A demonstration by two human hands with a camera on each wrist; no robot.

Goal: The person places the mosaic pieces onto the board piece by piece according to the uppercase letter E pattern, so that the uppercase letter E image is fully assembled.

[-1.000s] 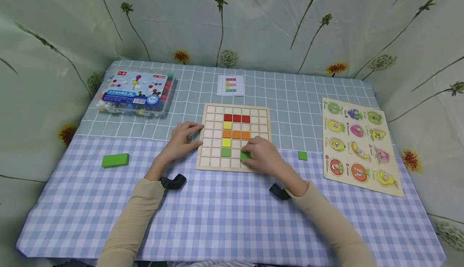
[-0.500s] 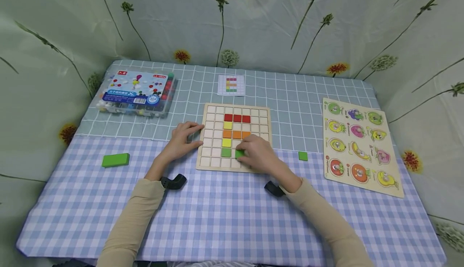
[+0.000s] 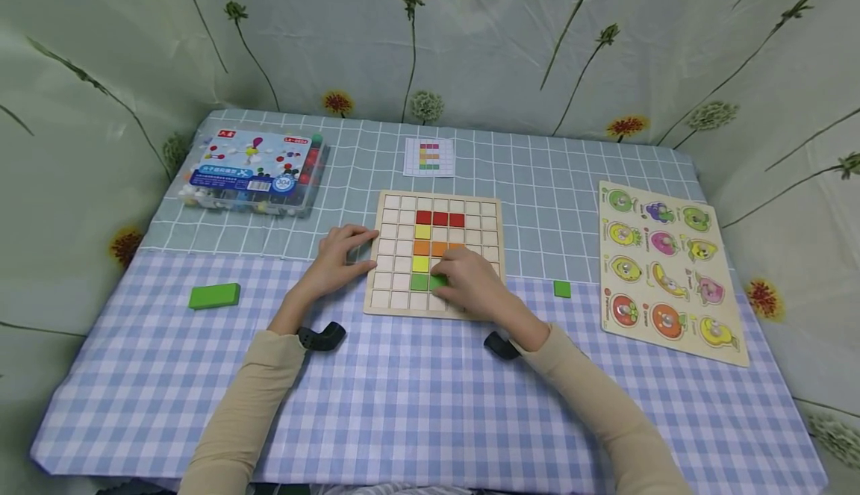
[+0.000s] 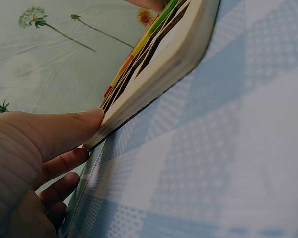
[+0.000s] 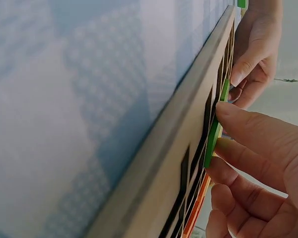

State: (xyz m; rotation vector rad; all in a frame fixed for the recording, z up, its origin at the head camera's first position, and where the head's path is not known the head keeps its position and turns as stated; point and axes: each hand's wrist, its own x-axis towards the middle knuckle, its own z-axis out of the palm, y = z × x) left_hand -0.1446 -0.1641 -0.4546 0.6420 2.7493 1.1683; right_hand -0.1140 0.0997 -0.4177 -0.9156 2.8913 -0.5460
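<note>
A square wooden grid board (image 3: 399,301) lies on the table with red (image 3: 440,219), yellow (image 3: 421,264), orange (image 3: 422,248) and green tiles in some of its cells. My right hand (image 3: 473,280) pinches a green square tile (image 5: 212,144) between thumb and fingers, low over the board. That tile sits just right of a green tile (image 3: 419,282) lying in a cell. Whether it is fully seated in its cell, I cannot tell. My left hand (image 3: 336,258) rests against the board's left edge, thumb and fingers extended and touching the rim, as the left wrist view also shows.
A card (image 3: 428,157) with a coloured tile pattern lies behind the board. One green tile (image 3: 562,289) lies to the right, and a green block (image 3: 214,296) to the left. A clear plastic case (image 3: 251,174) stands back left; a fruit puzzle board (image 3: 645,241) lies at right.
My right hand has moved left across the board with the green tile, bringing it beside the green tile in the left column. The left hand has stayed at the board's edge.
</note>
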